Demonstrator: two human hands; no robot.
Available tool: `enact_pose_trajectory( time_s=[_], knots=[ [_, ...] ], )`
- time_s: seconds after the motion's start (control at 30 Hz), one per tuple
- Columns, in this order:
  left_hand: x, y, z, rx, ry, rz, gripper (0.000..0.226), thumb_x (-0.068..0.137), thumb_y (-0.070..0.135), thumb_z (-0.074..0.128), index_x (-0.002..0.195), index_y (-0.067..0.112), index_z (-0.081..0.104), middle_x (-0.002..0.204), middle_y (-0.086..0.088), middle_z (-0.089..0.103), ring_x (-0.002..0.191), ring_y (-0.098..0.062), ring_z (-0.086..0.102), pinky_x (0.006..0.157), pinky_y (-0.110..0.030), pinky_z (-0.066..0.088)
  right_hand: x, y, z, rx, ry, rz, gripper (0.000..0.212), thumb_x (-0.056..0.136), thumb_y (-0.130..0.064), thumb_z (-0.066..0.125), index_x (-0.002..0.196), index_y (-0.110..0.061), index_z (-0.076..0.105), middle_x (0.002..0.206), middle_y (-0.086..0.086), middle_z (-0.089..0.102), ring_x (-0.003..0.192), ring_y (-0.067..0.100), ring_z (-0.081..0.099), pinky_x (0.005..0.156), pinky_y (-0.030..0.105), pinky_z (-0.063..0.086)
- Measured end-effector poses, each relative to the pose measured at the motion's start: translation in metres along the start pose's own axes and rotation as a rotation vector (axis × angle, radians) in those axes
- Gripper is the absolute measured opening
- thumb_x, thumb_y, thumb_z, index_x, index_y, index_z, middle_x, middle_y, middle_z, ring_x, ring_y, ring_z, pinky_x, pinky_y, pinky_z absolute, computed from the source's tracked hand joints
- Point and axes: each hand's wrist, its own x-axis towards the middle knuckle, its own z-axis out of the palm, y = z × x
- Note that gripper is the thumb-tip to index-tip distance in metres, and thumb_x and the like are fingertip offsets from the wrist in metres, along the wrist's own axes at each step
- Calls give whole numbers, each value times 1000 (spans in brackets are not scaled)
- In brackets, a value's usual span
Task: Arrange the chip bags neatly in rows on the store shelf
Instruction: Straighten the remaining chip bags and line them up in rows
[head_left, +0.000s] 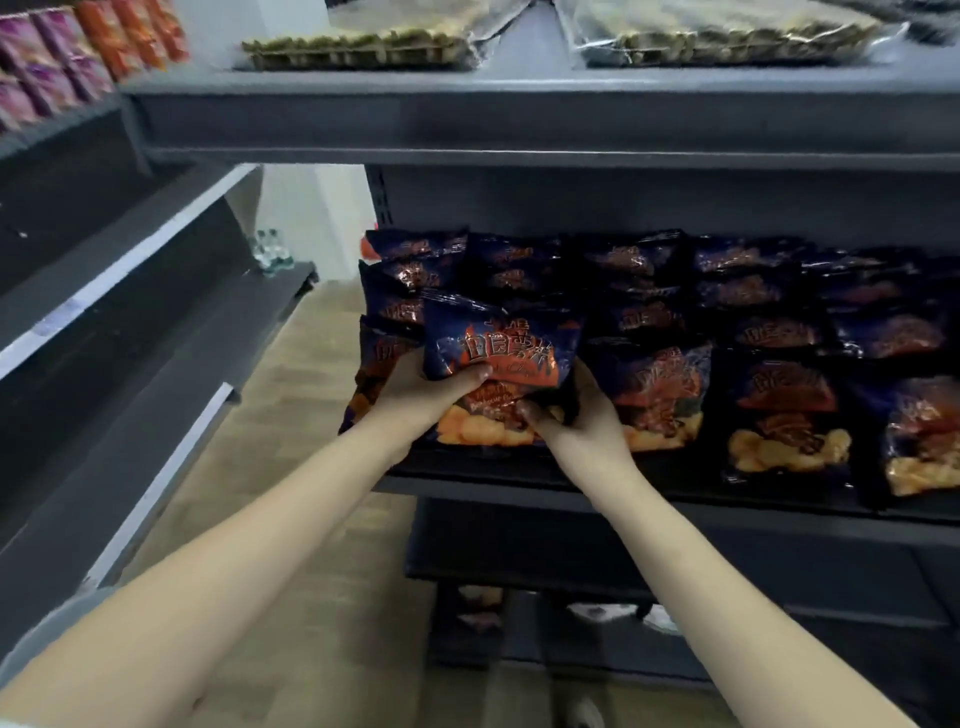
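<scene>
Several dark blue chip bags with orange print lie in rows on the middle shelf (649, 499) of a dark grey store rack. At the left end of the shelf, one chip bag (501, 348) stands tilted above the front bags. My left hand (423, 387) grips its lower left side with the thumb across the front. My right hand (576, 410) holds its lower right corner, fingers curled under it. Another chip bag (483, 431) lies flat beneath the held one, partly hidden by my hands. Further bags (784, 415) fill the rows to the right.
The upper shelf (519, 119) hangs just above, holding clear packs of greenish snacks (363, 49). A second rack (130, 322) stands at the left with purple and orange bags (78, 57) on top. Small bottles (270, 252) sit at its far end. A tan floor aisle (291, 415) runs between.
</scene>
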Motion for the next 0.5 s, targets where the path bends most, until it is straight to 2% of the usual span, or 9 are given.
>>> enact_pose_trajectory(
  time_s=[0.07, 0.13, 0.2, 0.27, 0.33, 0.43, 0.5],
  knots=[
    [-4, -5, -13, 0, -28, 37, 34, 78, 20, 72, 107, 27, 55, 98, 12, 62, 95, -7, 59, 84, -20, 45, -10, -6, 13, 4, 35, -3, 55, 86, -11, 65, 136, -18, 43, 117, -6, 61, 109, 7, 56, 87, 6, 44],
    [-8, -8, -23, -11, -58, 65, 40, 78, 20, 72, 111, 28, 52, 100, 16, 61, 95, -2, 58, 82, -15, 45, -19, -10, 23, -4, 74, -3, 54, 86, -9, 63, 136, -15, 43, 116, -6, 60, 105, 4, 55, 81, 0, 40],
    [-13, -8, -28, 2, -84, 82, 40, 78, 21, 72, 110, 31, 50, 97, 21, 59, 91, 5, 55, 79, -11, 44, -27, -12, 29, -26, 117, -5, 54, 87, -10, 63, 136, -15, 42, 111, -9, 59, 99, 0, 55, 80, 2, 42],
    [-15, -7, -28, 19, -110, 90, 44, 78, 24, 73, 116, 28, 51, 100, 19, 59, 94, 0, 56, 84, -17, 44, -35, -14, 31, -53, 158, 18, 55, 87, -11, 63, 137, -17, 40, 107, -14, 57, 98, 2, 54, 84, 13, 45],
    [-18, -6, -23, 60, -125, 110, 52, 80, 25, 71, 126, 23, 48, 107, 14, 56, 102, -6, 54, 88, -19, 40, -40, -12, 27, -62, 209, 49, 56, 88, -12, 63, 138, -16, 40, 110, -12, 56, 105, 7, 53, 89, 21, 43],
    [-26, -6, -4, 129, -210, 215, 67, 80, 26, 72, 136, 24, 36, 120, 14, 49, 112, -3, 48, 85, -5, 35, -45, -6, 11, -53, 304, 86, 56, 88, -13, 62, 139, -15, 38, 117, -4, 57, 112, 16, 54, 92, 28, 45],
    [-31, -9, 12, 160, -271, 275, 78, 80, 24, 72, 142, 26, 26, 125, 17, 44, 114, 3, 42, 82, 6, 29, -52, 0, 0, -36, 353, 113, 58, 90, -14, 60, 141, -18, 33, 111, -9, 59, 107, 12, 56, 87, 18, 44]
  ],
)
